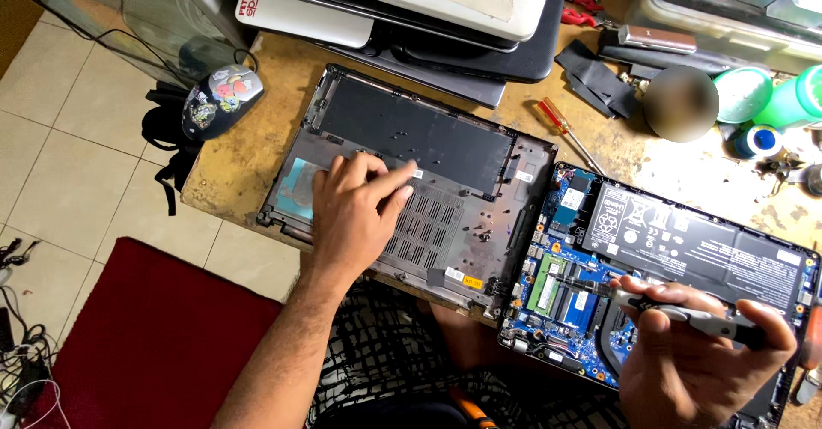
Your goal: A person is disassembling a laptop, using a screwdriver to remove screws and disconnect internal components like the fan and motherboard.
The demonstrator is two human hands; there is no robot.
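My left hand (355, 211) rests flat on a removed dark laptop bottom cover (428, 138) lying inside-up on the wooden table, fingers curled toward a small white bit near the cover's middle. My right hand (693, 356) grips a grey-handled screwdriver (685, 313), its tip pointing left at the blue motherboard (556, 283) of an opened laptop. That laptop's black battery (693, 241) lies just above my right hand.
A stack of closed laptops (411, 9) sits at the table's back. A sticker-covered mouse (221, 99) lies at the left corner. A red-handled screwdriver (565, 129), black straps, green containers (771, 95) and tape clutter the back right. A red mat (145, 335) covers the tiled floor.
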